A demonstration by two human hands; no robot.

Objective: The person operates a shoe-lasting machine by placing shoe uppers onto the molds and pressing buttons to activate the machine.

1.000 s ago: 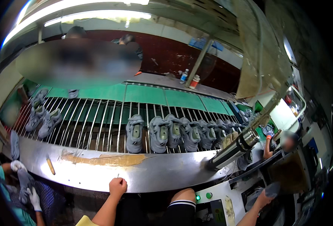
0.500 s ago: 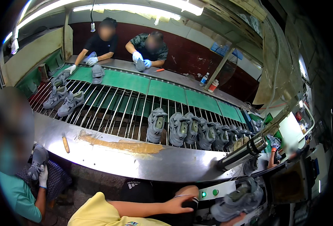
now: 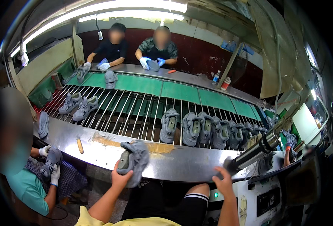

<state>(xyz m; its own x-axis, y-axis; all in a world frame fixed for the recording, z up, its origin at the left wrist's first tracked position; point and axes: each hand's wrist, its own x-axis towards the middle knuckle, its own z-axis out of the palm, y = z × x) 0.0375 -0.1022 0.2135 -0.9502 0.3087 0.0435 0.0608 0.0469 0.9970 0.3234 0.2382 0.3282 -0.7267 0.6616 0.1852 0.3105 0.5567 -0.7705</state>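
Observation:
My left hand [image 3: 120, 177] grips a grey sneaker [image 3: 135, 160] by its heel and holds it tilted over the near edge of the steel workbench [image 3: 181, 164]. My right hand [image 3: 223, 183] rests on that edge, fingers curled against the end of a steel cylinder [image 3: 255, 152]; whether it grips anything I cannot tell. A row of several grey sneakers [image 3: 208, 130] stands upright on the roller conveyor [image 3: 136, 109] just beyond the bench.
A person at my left holds a grey shoe [image 3: 50, 160] in white gloves. Two more gloved people handle shoes at the far side. A wooden-handled tool [image 3: 80, 144] lies on the bench. Green belt [image 3: 174, 90], two bottles [image 3: 221, 80], a white machine panel [image 3: 266, 199] at right.
My left hand has picked up a grey sneaker and raised it over the bench edge. My right hand has come up to the bench edge near the cylinder. The view tilted slightly.

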